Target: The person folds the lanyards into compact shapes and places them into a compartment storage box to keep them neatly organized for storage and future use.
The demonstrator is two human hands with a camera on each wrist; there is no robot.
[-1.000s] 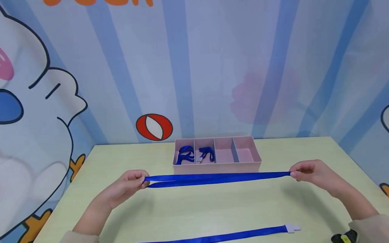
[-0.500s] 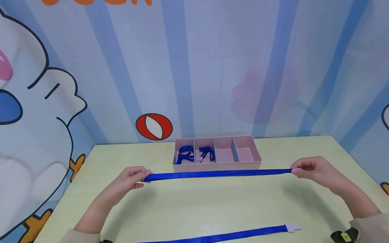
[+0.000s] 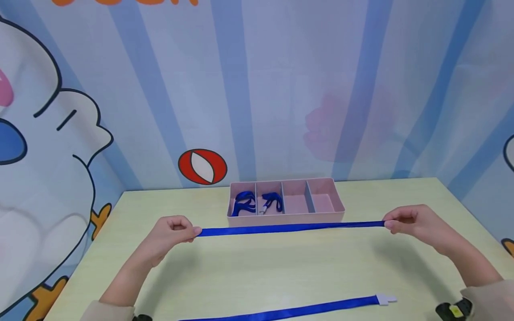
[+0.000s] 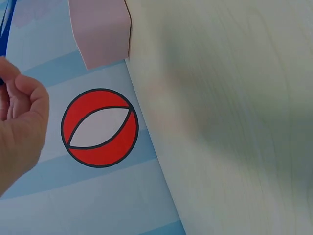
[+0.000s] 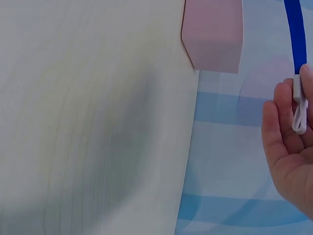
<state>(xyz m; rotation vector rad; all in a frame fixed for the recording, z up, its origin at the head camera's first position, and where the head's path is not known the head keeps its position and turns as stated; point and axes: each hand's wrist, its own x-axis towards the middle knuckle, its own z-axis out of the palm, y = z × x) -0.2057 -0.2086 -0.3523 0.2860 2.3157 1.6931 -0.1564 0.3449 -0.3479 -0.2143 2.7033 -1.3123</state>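
Note:
A blue lanyard (image 3: 289,228) is stretched nearly level above the table, in front of the pink box. My left hand (image 3: 172,234) pinches one end between thumb and fingers. At the other end my right hand (image 3: 413,223) pinches the strap; in the right wrist view a white plastic clip (image 5: 299,105) shows against those fingers. The two halves of the strap lie almost on top of each other. A second blue lanyard (image 3: 305,310) with a white clip (image 3: 386,299) lies on the table at the near side, its left part cut off by the frame.
The pink divided box (image 3: 287,219) stands at the back of the table (image 3: 281,267). Its two left compartments hold a folded blue lanyard (image 3: 244,203) and another folded lanyard (image 3: 273,202). A printed backdrop (image 3: 277,89) rises right behind the table.
The two strands, spread apart at my left hand earlier, have come together into one band. My left hand has shifted slightly up, and both hands have stayed pinching the lanyard.

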